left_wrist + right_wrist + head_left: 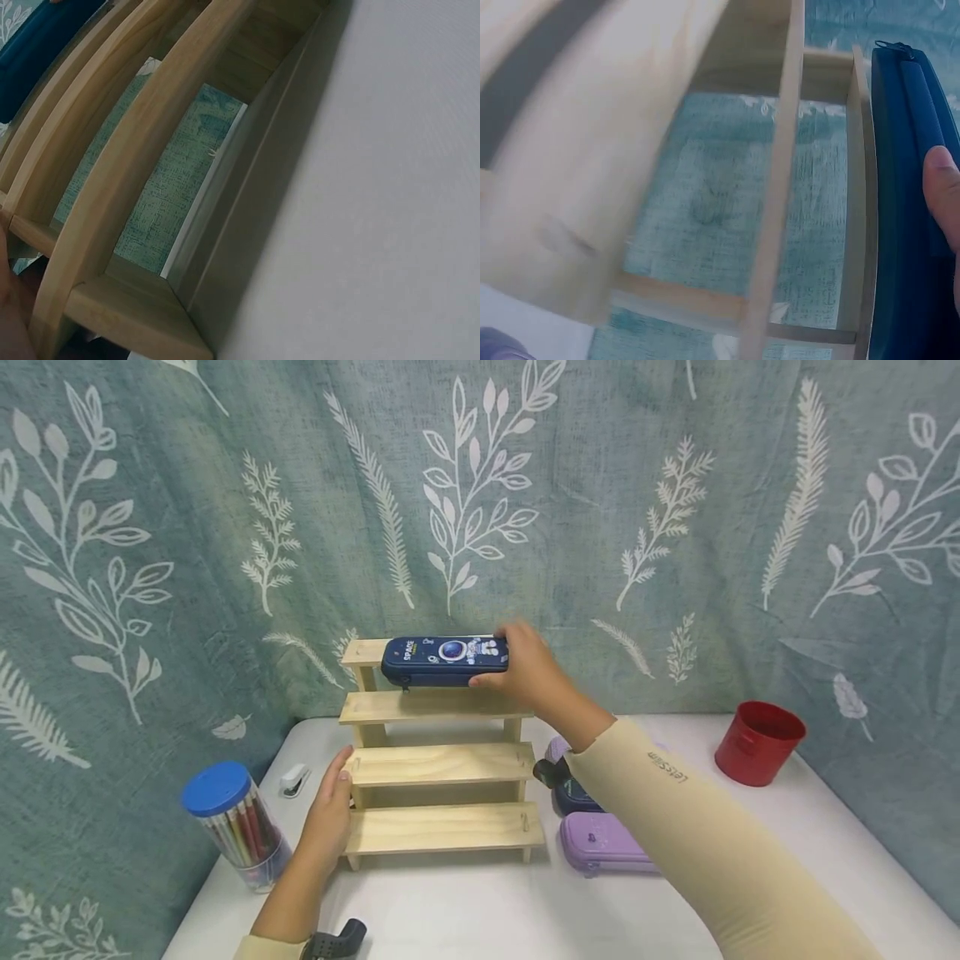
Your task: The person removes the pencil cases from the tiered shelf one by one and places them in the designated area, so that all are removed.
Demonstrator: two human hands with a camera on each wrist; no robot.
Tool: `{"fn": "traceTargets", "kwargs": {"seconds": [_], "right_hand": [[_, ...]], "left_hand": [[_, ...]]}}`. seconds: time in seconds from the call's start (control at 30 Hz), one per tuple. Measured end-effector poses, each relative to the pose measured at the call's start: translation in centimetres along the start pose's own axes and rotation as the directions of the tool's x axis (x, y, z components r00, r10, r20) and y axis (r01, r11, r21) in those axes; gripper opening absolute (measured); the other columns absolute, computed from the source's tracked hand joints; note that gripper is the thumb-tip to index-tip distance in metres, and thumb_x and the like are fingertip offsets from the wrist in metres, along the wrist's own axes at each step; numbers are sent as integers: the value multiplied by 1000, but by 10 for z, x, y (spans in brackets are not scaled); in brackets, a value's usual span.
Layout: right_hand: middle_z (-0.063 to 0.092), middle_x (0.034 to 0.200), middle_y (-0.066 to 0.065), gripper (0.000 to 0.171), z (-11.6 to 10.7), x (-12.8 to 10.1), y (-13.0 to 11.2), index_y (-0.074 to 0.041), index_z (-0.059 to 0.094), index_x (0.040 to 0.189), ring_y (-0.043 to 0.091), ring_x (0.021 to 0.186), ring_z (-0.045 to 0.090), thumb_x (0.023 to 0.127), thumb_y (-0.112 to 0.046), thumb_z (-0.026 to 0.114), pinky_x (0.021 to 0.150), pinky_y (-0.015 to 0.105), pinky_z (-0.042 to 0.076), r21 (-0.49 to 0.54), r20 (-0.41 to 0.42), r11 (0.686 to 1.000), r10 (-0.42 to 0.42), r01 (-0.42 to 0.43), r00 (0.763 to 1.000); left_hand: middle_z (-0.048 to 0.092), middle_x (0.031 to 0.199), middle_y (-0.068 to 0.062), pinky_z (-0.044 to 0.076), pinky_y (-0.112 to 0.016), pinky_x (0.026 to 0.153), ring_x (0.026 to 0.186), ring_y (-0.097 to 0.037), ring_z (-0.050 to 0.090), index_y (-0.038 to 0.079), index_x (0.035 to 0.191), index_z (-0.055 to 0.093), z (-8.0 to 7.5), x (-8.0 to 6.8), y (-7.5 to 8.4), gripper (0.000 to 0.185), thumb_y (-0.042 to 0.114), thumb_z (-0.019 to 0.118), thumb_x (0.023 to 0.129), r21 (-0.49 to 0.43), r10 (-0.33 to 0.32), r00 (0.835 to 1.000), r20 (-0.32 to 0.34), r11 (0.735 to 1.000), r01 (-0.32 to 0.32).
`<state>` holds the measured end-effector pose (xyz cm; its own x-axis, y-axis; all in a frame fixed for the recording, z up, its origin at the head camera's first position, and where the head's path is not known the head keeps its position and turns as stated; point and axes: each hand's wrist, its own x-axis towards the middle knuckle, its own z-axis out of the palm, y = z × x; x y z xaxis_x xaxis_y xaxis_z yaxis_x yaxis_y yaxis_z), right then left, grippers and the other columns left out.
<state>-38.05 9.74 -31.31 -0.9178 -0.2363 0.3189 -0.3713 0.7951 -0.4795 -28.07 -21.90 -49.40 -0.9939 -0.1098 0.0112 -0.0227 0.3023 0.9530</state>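
Note:
A navy pencil case [444, 662] with an astronaut and the word SPACE on its lid lies lengthwise at the top tier of a wooden step shelf [442, 763]. My right hand [525, 668] grips its right end, thumb in front and fingers behind. In the right wrist view the thumb [941, 187] presses the front of the case beside its zipper. My left hand [330, 814] rests against the shelf's left side, fingertips at the second tier from the bottom. The left wrist view shows the shelf's bare lower tiers [127, 157] and part of that hand at the edge.
Right of the shelf lie a purple pencil case [606, 843] and a dark one [577, 796], partly behind my sleeve. A red bucket [759, 743] stands at the far right. On the left are a blue-lidded tub of colored pencils [236, 827] and a small white stapler-like item [295, 779].

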Motion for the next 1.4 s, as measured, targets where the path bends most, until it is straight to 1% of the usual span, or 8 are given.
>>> {"fn": "traceTargets", "kwargs": {"seconds": [0.2,0.33,0.47,0.73,0.97,1.1,1.23,1.4], "right_hand": [[51,141,13,91,-1,-38,11,-5,49,147,30,127,50,79,-47,91,110,49,46,54,-23,999,-2,3,1000],[48,147,16,91,-2,-64,25,-6,48,151,33,132,49,81,-44,91,110,51,46,76,-19,997,1,1,1000],[46,151,17,90,-5,-86,39,-7,49,151,35,133,51,81,-45,91,110,54,47,64,-5,997,36,-36,999],[50,146,17,86,-11,-125,55,-6,53,146,34,132,51,79,-41,93,110,55,46,58,-17,998,31,-30,999],[51,143,16,87,-14,-158,65,-7,54,145,33,127,53,77,-42,94,104,54,49,72,-19,994,83,-81,996],[51,143,18,85,-15,-173,72,-7,55,143,33,126,54,76,-41,95,103,55,49,85,-21,993,85,-83,996],[53,142,18,84,-17,-190,83,-7,56,141,36,129,54,74,-37,97,106,58,47,88,-40,994,73,-70,997],[52,143,19,87,-19,-216,103,-8,55,143,38,130,52,72,-37,97,104,62,46,76,-24,992,107,-105,994]], "left_hand": [[15,176,-4,7,-68,128,163,-37,10,39,167,19,0,2,1,55,50,20,114,-15,27,1000,0,1000,-27],[14,177,-4,6,-69,127,163,-38,9,42,167,18,0,1,1,54,49,20,114,-6,11,1000,1,1000,-11],[15,176,-4,6,-71,126,162,-40,9,46,166,18,-1,-1,1,53,52,20,113,5,-3,1000,-5,1000,3],[13,177,-3,5,-72,126,163,-39,8,47,166,17,-2,0,0,54,53,19,113,3,-1,1000,-2,1000,1],[14,177,-3,6,-68,128,163,-37,9,41,167,18,1,0,-1,54,50,20,114,-11,15,1000,0,1000,-15],[13,177,-3,5,-69,127,163,-38,8,45,166,17,1,0,-1,54,52,19,113,-8,4,1000,-5,1000,-4],[13,177,-3,5,-71,126,163,-39,8,48,165,16,1,0,0,53,53,19,113,-6,-7,1000,-5,1000,7],[13,177,-3,6,-69,127,163,-38,9,46,166,17,1,0,-1,53,51,20,113,-10,-1,1000,-2,1000,1]]}}
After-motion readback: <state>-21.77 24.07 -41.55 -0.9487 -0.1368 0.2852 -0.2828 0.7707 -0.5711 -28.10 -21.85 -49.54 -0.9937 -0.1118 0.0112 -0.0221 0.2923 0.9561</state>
